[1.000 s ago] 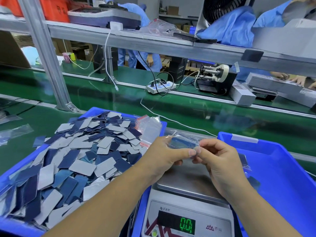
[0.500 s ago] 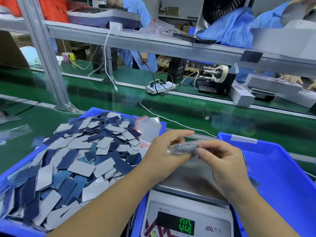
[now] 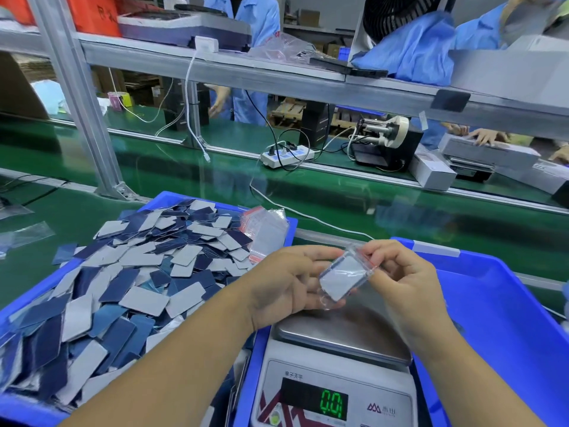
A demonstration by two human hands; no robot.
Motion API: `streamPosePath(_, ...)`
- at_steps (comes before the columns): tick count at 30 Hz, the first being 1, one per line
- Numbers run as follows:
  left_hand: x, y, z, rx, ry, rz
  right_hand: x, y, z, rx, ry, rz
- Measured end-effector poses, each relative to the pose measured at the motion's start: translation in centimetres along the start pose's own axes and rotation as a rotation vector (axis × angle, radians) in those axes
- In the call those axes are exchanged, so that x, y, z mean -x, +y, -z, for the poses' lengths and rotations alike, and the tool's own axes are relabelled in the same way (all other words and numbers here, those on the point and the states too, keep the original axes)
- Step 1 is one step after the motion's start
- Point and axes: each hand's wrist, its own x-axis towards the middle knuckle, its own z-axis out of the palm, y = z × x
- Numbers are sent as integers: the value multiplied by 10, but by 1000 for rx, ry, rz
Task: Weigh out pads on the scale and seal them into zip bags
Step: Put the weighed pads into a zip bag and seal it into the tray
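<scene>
Brightness: bright, even, cool white throughout.
Source: overhead, judging by sheen on flat tops; lamps themselves out of frame.
Glare: broad soft reflections on the green belt (image 3: 369,204); dull sheen on the scale pan (image 3: 345,334); highlights on the bag (image 3: 346,277).
Shadows: soft and short; a faint one under the forearms.
Display: green digits on the scale readout (image 3: 331,404) legible, slightly bloomed.
Distortion: wide-angle; shelf rail (image 3: 277,78) and post (image 3: 77,97) lean and bow toward the edges.
Focus: centre sharp; background workers soft; overall mild compression smear.
</scene>
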Motion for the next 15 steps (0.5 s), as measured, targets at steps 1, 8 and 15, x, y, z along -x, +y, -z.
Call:
streamPosePath(1,-1,-1,-2,-14,24,10,0,0,0,16,-18,-8)
streamPosePath(8,-14,-20,-8,-399,354,-259,2,0,-1,20,-87,-26)
streamPosePath(15,-15,-21,-4,-482,352,-302,4,-1,-6,253,3,78)
